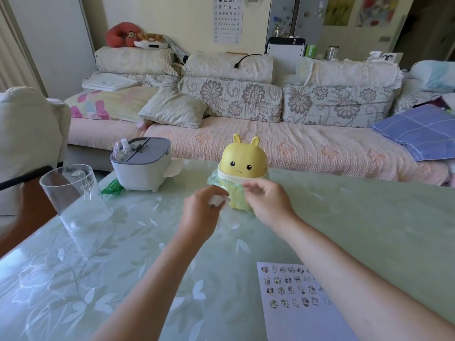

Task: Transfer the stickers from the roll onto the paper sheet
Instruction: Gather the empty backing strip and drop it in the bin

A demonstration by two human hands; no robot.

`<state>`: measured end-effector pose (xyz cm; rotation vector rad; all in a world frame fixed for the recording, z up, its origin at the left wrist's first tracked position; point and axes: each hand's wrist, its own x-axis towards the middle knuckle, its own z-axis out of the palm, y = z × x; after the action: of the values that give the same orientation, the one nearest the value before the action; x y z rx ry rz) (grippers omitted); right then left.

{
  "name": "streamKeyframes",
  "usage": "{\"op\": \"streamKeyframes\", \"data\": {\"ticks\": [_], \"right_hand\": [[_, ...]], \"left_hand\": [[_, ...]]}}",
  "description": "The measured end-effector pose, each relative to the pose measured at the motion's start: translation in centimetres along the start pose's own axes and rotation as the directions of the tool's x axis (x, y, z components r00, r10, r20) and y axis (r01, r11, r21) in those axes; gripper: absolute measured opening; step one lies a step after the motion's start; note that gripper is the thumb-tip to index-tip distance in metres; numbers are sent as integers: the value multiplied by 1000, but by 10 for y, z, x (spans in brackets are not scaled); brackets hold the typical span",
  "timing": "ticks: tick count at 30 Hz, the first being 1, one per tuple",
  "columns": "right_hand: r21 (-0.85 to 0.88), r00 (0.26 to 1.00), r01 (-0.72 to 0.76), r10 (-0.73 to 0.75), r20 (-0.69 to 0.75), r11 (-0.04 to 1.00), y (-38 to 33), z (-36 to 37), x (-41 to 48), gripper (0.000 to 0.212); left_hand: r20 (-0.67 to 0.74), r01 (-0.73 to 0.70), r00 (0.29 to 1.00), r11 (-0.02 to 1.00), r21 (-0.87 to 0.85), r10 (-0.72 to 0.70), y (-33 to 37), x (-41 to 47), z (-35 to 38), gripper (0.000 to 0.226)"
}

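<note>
A white paper sheet (295, 316) lies on the table at the lower right, with several small cartoon stickers in rows on it; my right forearm covers its right side. My left hand (199, 212) is raised over the table's middle, curled around a small white thing (218, 200) that looks like the sticker roll. My right hand (268, 200) is level with it, just to its right, thumb and fingers pinched close together; whether a sticker is between them I cannot tell. Both hands hover in front of the yellow bunny-shaped bin (242, 166).
The yellow bin has a green bag liner (221, 183). A clear plastic cup (73, 195) stands at the left, a grey-and-white box (142, 163) with tissue behind it. The table (123, 267) has a green leaf-patterned cover. A sofa with cushions runs along the far side.
</note>
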<state>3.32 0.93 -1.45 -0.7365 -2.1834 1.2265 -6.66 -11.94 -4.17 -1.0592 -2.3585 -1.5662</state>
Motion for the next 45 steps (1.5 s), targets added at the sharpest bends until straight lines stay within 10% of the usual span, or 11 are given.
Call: {"op": "streamKeyframes", "data": {"ticks": [4, 8, 18, 34, 39, 42, 45], "right_hand": [[-509, 880, 384, -473, -52, 771, -6, -18, 39, 41], [-690, 917, 374, -359, 174, 620, -18, -24, 76, 57], [-628, 978, 201, -113, 178, 751, -25, -27, 126, 63], [-627, 969, 243, -214, 123, 740, -8, -25, 112, 65], [-393, 810, 539, -586, 0, 745, -17, -11, 73, 47], [93, 952, 164, -183, 246, 982, -21, 4, 41, 50], [391, 946, -125, -10, 324, 912, -25, 16, 38, 42]], "left_hand": [[13, 18, 1000, 1000, -11, -18, 11, 22, -5, 19], [64, 12, 998, 1000, -21, -10, 23, 43, -4, 20], [87, 108, 991, 991, -85, -100, 23, 66, -6, 19], [75, 218, 976, 940, -263, -205, 35, 61, 3, 19], [88, 298, 952, 812, -502, -294, 37, 66, 2, 14], [116, 298, 950, 727, -619, -291, 40, 67, 4, 13], [77, 208, 978, 886, -415, -194, 43, 63, 11, 17]]}}
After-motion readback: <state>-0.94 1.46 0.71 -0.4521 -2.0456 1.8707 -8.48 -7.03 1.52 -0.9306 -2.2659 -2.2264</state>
